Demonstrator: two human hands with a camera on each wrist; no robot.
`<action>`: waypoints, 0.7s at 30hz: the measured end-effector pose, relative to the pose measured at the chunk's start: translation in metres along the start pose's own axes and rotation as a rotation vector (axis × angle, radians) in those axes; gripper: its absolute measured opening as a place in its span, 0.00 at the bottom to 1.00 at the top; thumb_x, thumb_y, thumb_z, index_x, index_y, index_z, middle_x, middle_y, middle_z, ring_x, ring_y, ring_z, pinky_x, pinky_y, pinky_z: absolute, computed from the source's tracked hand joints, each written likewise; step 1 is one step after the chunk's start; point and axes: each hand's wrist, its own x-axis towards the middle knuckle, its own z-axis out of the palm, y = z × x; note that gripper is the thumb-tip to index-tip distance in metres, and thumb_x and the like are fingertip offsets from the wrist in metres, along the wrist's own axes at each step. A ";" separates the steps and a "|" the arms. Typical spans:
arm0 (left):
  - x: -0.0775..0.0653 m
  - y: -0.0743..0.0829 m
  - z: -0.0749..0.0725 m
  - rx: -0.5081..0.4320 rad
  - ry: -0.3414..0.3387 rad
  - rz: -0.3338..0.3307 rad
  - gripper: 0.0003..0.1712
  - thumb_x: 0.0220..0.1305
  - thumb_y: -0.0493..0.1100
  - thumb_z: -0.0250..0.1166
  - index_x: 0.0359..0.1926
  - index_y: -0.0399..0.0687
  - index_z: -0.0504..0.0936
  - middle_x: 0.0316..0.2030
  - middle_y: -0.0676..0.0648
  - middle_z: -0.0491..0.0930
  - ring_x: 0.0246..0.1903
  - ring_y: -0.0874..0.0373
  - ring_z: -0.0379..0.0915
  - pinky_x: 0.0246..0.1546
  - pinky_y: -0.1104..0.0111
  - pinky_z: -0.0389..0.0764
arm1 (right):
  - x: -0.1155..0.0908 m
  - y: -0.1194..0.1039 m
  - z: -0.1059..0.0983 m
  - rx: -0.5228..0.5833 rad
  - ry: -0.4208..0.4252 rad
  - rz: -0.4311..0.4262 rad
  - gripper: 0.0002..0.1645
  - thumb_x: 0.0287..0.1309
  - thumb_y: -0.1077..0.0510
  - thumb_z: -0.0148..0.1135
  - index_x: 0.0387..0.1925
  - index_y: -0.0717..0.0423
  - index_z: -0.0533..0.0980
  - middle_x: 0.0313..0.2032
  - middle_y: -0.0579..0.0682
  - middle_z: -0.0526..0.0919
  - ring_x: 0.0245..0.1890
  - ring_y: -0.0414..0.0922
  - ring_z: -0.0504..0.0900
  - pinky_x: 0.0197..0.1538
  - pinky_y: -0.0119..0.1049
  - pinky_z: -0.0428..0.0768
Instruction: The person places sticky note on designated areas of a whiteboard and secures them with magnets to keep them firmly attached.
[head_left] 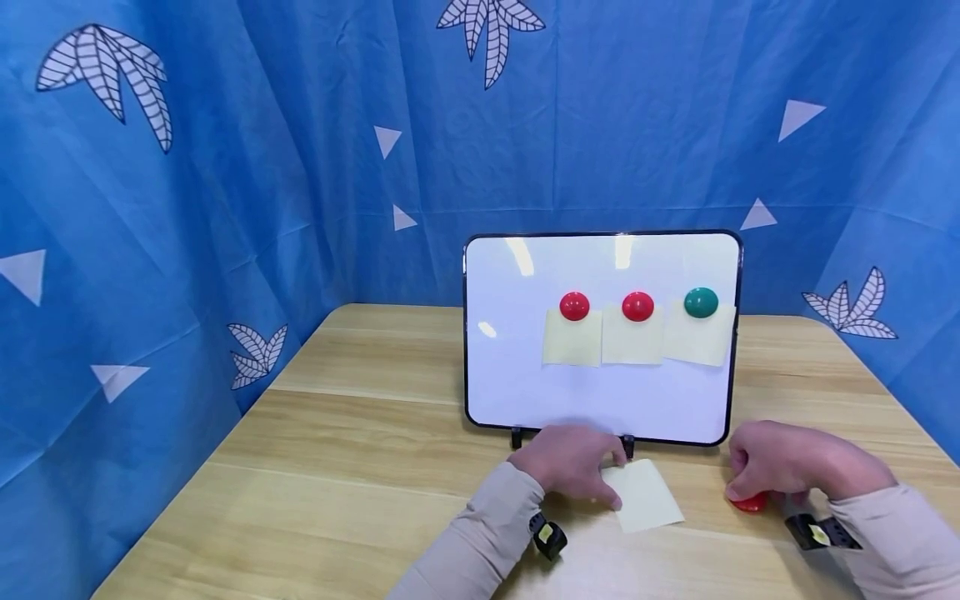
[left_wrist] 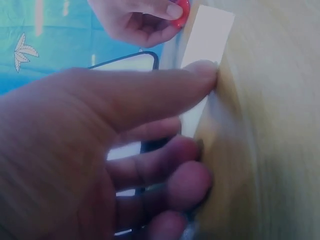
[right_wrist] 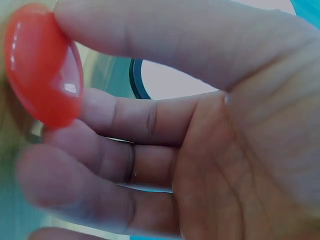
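Observation:
A pale yellow square of note paper [head_left: 643, 497] lies on the table below the whiteboard. At its left edge is my left hand [head_left: 572, 463], thumb and forefinger apart with the paper's edge between them. The left wrist view shows the thumb [left_wrist: 150, 95] overlapping the paper [left_wrist: 207, 37] and the other fingers loosely bent. My right hand [head_left: 787, 460], to the right of the paper and low over the table, pinches a round red magnet [head_left: 750, 502]. In the right wrist view the magnet [right_wrist: 42, 67] sits between thumb and fingertips.
The whiteboard [head_left: 517, 383] stands upright on small black feet behind both hands. Three pale notes hang on it in a row, under two red magnets [head_left: 574, 306] and a green magnet [head_left: 701, 302]. A blue patterned curtain [head_left: 300, 167] surrounds the wooden table [head_left: 300, 483].

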 end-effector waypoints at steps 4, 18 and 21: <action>0.001 0.000 0.000 0.003 0.008 -0.042 0.22 0.48 0.66 0.76 0.43 0.67 0.86 0.40 0.69 0.80 0.39 0.72 0.72 0.36 0.77 0.72 | 0.000 -0.001 0.004 -0.002 0.030 -0.037 0.18 0.50 0.53 0.77 0.21 0.54 0.74 0.19 0.48 0.75 0.16 0.43 0.72 0.21 0.33 0.66; -0.011 0.006 -0.011 0.021 -0.060 -0.219 0.32 0.45 0.64 0.78 0.14 0.55 0.65 0.17 0.58 0.61 0.18 0.65 0.60 0.18 0.69 0.65 | 0.002 -0.012 0.002 -0.063 0.087 -0.107 0.15 0.50 0.55 0.77 0.26 0.51 0.76 0.25 0.47 0.76 0.27 0.45 0.74 0.30 0.39 0.72; -0.012 0.007 -0.012 0.015 -0.069 -0.234 0.32 0.44 0.64 0.79 0.14 0.55 0.66 0.16 0.58 0.62 0.17 0.64 0.61 0.18 0.68 0.66 | 0.002 -0.014 0.002 -0.067 0.086 -0.105 0.14 0.51 0.55 0.77 0.27 0.52 0.76 0.26 0.47 0.76 0.28 0.45 0.74 0.31 0.39 0.73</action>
